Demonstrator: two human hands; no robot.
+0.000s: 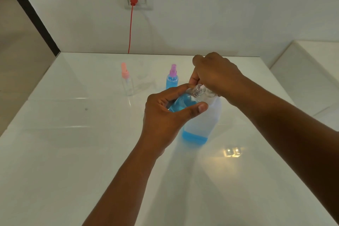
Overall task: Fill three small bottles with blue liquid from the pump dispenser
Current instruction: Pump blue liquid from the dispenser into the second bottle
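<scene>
Glossy white counter, white wall, red cord

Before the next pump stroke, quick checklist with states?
1. Small bottle gripped: ok, the left hand curls round it, tilted, part filled with blue.
2. Open neck at the nozzle: ok, the nozzle tip sits at the mouth.
3. Right hand on the pump head: ok, it covers the top of the pump dispenser.
4. Dispenser supply: ok for now, only a low blue band at the bottom.
5. Purple-capped bottle: ok, blue inside, capped.
6. Pink-capped bottle: not ok, looks empty, cap on.
</scene>
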